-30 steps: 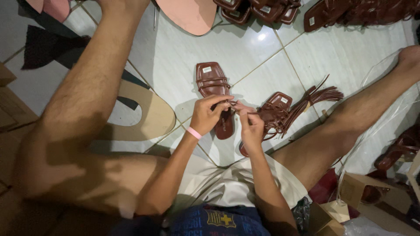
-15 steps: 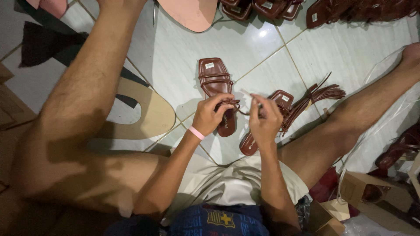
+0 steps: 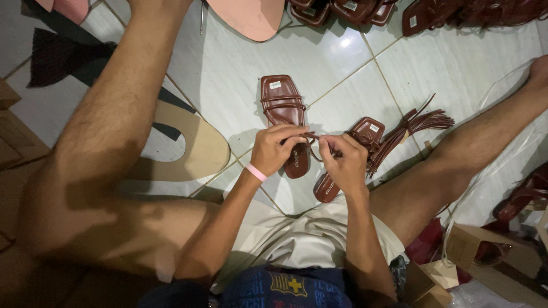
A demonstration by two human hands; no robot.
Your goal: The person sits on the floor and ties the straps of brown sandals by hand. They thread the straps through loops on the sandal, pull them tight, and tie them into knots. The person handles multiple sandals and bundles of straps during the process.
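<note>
Strap (image 3: 313, 137) runs thin and dark brown between the two hands, its long axis lying almost level from side to side, and this short span is what both sets of fingers bear on. The left hand (image 3: 276, 150) pinches one end with fingers narrowed tight over it; the right hand (image 3: 344, 161) pinches the other end the same way, thumb and forefinger closed on the cord. The hands sit just beside each other, so neither is clearly nearer the strap's middle.

Directly beneath and beyond the left fingers lies the left sandal (image 3: 285, 117), brown and square-toed, its long axis running away from the person, heel partly hidden under the hand. Under the right fingers lies the right sandal (image 3: 348, 157), tilted so that its toe points away and outward. Further out from the right fingers a bundle of loose brown straps (image 3: 419, 122) fans across the tiled floor (image 3: 240, 74). Whether the pinched strap is fixed to either sandal cannot be told. A pink wristband (image 3: 256, 171) circles the left wrist.
</note>
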